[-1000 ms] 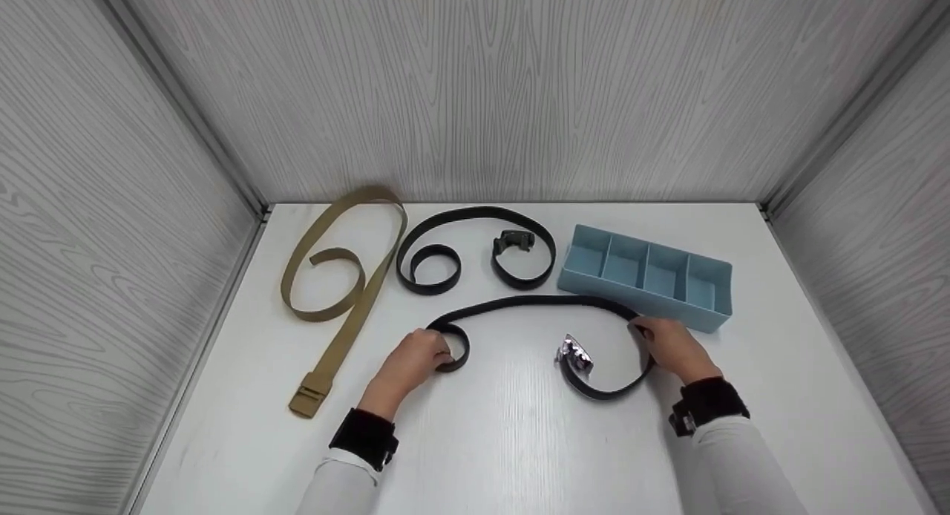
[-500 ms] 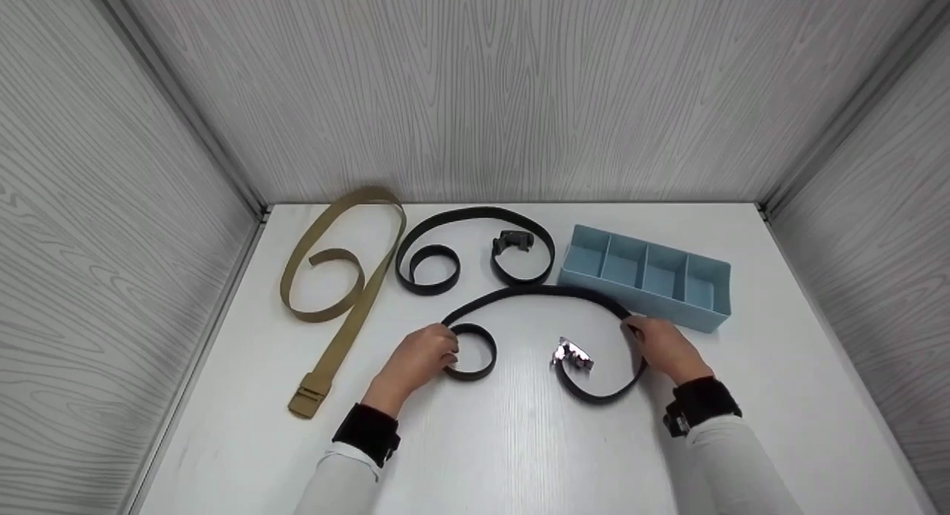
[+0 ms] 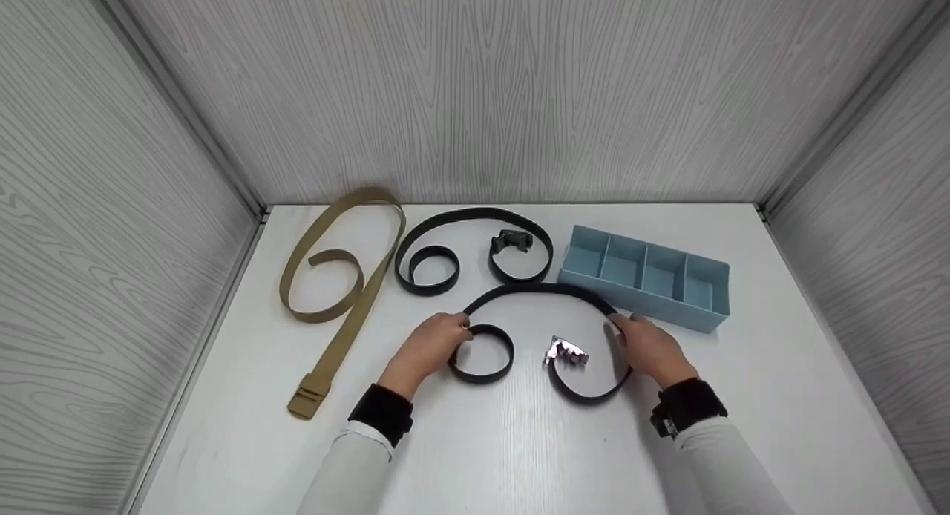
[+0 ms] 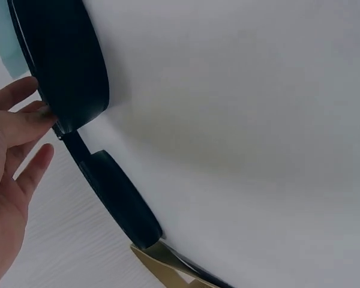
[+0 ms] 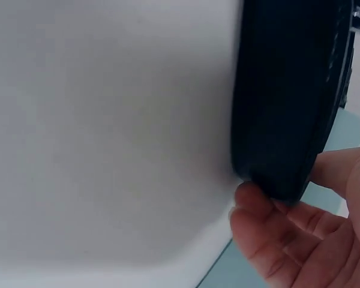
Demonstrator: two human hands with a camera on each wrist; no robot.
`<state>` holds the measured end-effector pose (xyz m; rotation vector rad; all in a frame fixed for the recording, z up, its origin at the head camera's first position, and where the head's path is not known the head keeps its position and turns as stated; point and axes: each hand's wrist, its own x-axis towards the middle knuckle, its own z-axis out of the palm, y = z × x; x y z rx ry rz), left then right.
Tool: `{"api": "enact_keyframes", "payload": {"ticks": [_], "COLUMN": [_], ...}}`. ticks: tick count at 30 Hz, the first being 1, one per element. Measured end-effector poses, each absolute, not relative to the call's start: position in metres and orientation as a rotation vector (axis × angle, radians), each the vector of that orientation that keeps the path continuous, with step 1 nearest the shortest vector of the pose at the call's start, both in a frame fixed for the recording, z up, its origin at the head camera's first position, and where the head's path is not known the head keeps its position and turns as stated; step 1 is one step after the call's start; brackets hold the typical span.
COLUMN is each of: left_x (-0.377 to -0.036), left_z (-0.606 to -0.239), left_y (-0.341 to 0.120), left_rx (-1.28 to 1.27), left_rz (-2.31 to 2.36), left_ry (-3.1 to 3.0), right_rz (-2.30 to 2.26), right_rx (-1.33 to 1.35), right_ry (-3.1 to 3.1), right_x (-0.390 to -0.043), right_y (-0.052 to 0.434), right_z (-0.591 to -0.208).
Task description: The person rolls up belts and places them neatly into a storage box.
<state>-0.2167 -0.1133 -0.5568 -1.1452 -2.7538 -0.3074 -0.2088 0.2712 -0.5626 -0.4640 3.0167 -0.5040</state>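
Note:
A black belt (image 3: 542, 287) with a shiny silver buckle (image 3: 568, 352) stands on its edge in the middle of the table. Its tail curls into a ring at the left, and its buckle end curls inward at the right. At the left ring, my left hand (image 3: 434, 341) pinches the belt; in the left wrist view the fingertips grip the strap (image 4: 75, 66) by its edge. On the opposite bend, my right hand (image 3: 653, 349) holds the strap between thumb and fingers. The right wrist view shows those fingertips (image 5: 252, 201) at the strap's lower end.
Another black belt (image 3: 475, 214) with a dark buckle lies curled behind, touching or nearly touching the held one. A tan webbing belt (image 3: 345, 337) lies at the left. The blue divided box (image 3: 646, 301) stands at the right, close to the held belt. Walls enclose the table's back and sides.
Both hands have drawn closer together, the left moving right and slightly back, the right moving slightly left. The held belt's arc has narrowed, and its left ring has widened and shifted right.

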Motion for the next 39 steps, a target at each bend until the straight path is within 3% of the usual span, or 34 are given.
{"api": "enact_keyframes", "payload": {"ticks": [14, 28, 39], "left_x": [-0.208, -0.198, -0.202], "left_z": [-0.566, -0.567, -0.566], "left_y": [-0.091, -0.111, -0.137], "left_rx": [-1.384, -0.977, -0.891], "left_rz": [0.073, -0.021, -0.172], "left_ry": [-2.543, -2.71, -2.789], "right_rz": [-0.562, -0.592, -0.612], "right_rx": [-0.492, -0.406, -0.228], "right_ry": [2.942, 2.996, 2.941], "right_x": [-0.218, -0.217, -0.213], "right_y": [0.252, 0.281, 0.325], "right_z": [-0.563, -0.561, -0.561]}}
